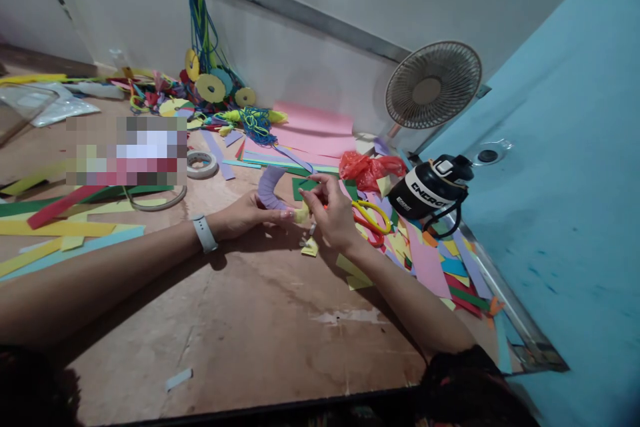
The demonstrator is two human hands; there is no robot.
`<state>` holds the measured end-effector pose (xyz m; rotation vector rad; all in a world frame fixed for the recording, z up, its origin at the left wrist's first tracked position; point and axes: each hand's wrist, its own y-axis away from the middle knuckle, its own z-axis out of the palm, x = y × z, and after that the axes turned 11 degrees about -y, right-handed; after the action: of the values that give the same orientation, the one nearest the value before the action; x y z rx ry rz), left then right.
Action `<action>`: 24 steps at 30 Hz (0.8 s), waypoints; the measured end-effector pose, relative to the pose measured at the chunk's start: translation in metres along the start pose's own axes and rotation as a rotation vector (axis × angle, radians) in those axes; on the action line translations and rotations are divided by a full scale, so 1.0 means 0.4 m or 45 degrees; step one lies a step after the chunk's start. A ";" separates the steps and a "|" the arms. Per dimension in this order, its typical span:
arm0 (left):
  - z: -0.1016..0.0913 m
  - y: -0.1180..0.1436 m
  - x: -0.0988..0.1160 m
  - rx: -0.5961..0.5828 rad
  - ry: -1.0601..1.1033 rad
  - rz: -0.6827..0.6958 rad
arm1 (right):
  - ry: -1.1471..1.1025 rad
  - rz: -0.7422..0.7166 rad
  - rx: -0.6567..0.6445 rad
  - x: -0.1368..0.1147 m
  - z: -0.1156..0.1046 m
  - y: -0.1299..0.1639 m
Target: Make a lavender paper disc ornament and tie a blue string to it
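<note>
My left hand (245, 215), with a pale watch band at its wrist, is closed round the lower end of a curved purple paper ring (271, 188). Its surface looks wrapped in overlapping strips, and part of it is hidden by my fingers. A small piece of yellow paper (302, 213) sits at the ring's end, between my two hands. My right hand (331, 212) is closed in a pinch at this yellow paper, thumb against fingers. Just below lies a yellow scrap (309, 247). Right of my right hand are scissors with yellow handles (373, 217), partly covered.
Paper strips and scraps (430, 260) crowd the right side, beside a black bottle (425, 190) and a red plastic bag (367, 170). Pink sheets (315, 130), a tape roll (201, 164) and corded paper discs (211, 88) lie farther back. A fan (427, 90) stands by the wall.
</note>
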<state>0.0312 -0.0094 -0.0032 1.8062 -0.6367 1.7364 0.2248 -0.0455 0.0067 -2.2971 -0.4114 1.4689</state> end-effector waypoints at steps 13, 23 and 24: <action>-0.006 -0.003 0.001 0.086 -0.090 0.007 | -0.271 0.101 -0.174 -0.013 -0.008 -0.014; -0.002 0.000 0.004 0.120 0.002 -0.018 | -0.619 0.276 0.024 0.000 -0.006 -0.023; -0.003 -0.001 0.002 0.128 0.015 -0.013 | -0.603 0.251 0.075 -0.002 -0.011 -0.025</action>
<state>0.0308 -0.0084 -0.0024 1.8625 -0.5429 1.7998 0.2282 -0.0376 0.0137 -1.9743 -0.2671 2.1004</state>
